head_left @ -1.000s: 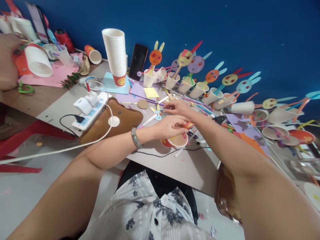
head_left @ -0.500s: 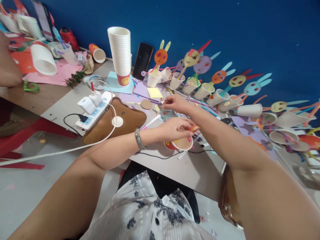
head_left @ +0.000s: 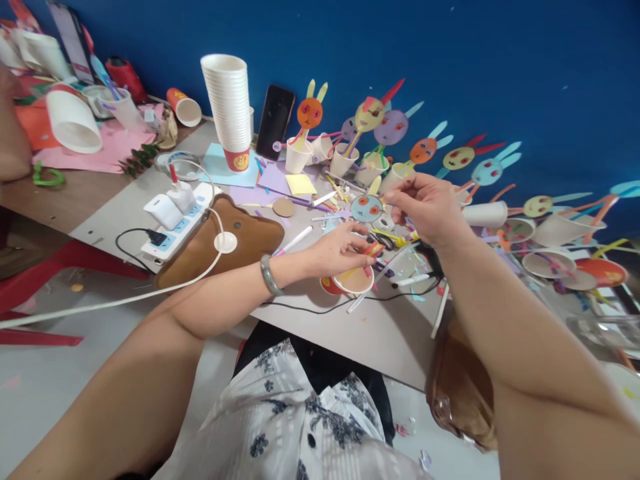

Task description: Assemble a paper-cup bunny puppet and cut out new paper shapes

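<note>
My right hand (head_left: 427,208) is closed in a pinch at the right edge of a light blue paper rabbit face (head_left: 367,209). The face has orange eyes, and one yellow ear (head_left: 375,185) stands at its top. In the fingers of my left hand (head_left: 345,252) is a small red-and-yellow piece (head_left: 374,249), its exact kind unclear. Just below that hand is a paper cup (head_left: 356,280) with its mouth towards me. A clear strip (head_left: 357,301) lies beside the cup, and a white marker (head_left: 300,239) lies left of the hand.
Several rabbit figures in paper cups (head_left: 299,157) line the blue wall. A tall cup stack (head_left: 227,110) and a phone (head_left: 276,123) stand at the back. Left are a power strip (head_left: 185,227) and a brown cushion-like thing (head_left: 240,237). A black cable (head_left: 325,313) crosses the front.
My right hand has moved right. The blue rabbit face has shifted right and turned, with its yellow ear now upward. My left hand remains over the cup with the red-and-yellow piece.
</note>
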Demonstrator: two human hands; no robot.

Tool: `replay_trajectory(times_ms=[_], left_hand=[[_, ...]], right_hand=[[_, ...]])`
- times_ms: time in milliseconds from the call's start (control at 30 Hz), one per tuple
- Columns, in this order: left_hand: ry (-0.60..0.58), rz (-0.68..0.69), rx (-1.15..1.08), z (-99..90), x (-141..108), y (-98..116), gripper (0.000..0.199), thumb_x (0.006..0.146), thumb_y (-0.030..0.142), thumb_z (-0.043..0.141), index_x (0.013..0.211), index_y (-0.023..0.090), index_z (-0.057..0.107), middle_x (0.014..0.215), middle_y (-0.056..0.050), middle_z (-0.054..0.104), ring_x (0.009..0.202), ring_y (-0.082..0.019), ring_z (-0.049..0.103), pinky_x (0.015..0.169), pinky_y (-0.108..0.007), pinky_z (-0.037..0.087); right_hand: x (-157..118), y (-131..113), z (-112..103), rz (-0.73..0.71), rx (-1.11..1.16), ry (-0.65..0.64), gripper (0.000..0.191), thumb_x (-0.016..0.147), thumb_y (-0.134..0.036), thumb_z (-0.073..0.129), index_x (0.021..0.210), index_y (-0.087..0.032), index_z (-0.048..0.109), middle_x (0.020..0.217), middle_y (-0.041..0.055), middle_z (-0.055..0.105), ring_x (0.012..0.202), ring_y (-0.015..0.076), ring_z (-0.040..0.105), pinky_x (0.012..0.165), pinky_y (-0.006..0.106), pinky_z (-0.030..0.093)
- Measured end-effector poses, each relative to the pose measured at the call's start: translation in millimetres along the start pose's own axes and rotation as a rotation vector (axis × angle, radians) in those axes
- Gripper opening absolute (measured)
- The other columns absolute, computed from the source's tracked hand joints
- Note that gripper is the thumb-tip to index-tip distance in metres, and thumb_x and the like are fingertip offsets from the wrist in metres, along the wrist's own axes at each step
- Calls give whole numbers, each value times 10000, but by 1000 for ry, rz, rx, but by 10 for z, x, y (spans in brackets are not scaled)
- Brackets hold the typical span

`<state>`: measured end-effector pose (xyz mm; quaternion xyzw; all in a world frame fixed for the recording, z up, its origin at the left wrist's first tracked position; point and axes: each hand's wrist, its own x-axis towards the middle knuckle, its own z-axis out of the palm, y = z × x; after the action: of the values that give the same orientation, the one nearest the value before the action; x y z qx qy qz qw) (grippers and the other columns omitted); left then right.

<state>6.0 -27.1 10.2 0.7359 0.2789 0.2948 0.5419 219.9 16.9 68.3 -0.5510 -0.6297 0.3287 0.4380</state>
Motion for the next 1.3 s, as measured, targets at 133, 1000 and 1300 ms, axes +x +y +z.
replay_trajectory(times_ms=[133, 1000, 1300], left_hand=[[16, -51, -65, 28, 14, -36, 184, 942, 324, 761, 922, 141, 768, 1458, -132, 524, 971, -138, 690, 940, -344, 639], [-40, -36, -20, -18, -28, 133, 230, 940, 295, 635, 812, 136, 742, 750, 10, 641, 723, -114, 552, 684, -236, 421], [-8, -19, 7, -5, -11, 122, 209, 930, 239, 659, 773, 132, 748, 781, -3, 638, 728, -108, 553, 689, -236, 421]], right_hand=[[-114, 0, -56, 8, 127, -11, 313, 697, -285, 924, 729, -217, 620, 489, -66, 577, 357, 93, 499, 351, 243, 349], [-545, 83, -24, 115, 110, -158, 479, 637, -527, 999, 846, -203, 716, 526, -61, 587, 418, 95, 487, 412, 239, 382], [-711, 97, -13, 76, 52, 66, 456, 647, -483, 968, 653, -224, 593, 460, -65, 505, 389, 88, 421, 404, 254, 313]])
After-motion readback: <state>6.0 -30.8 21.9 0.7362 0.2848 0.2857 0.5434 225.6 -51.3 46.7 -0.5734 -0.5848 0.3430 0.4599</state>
